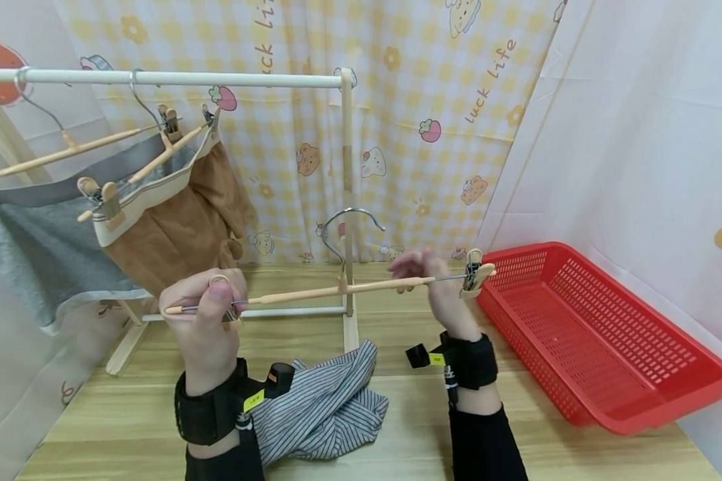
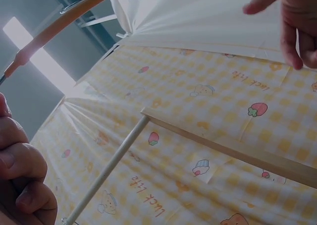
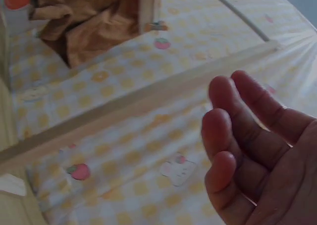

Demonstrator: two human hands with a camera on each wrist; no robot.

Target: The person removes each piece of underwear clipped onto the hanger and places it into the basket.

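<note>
Yellow checked cartoon curtain [image 1: 421, 100] behind; plain white drape [image 1: 638, 133] right; light wooden tabletop [image 1: 409, 427] below.

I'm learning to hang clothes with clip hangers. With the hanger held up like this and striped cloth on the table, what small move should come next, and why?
Probably lower the hanger toward the striped cloth. The left hand pinches the clip at one end, the right hand steadies the bar near the other clip, and both clips hold nothing, while the cloth lies crumpled on the table just below.
</note>
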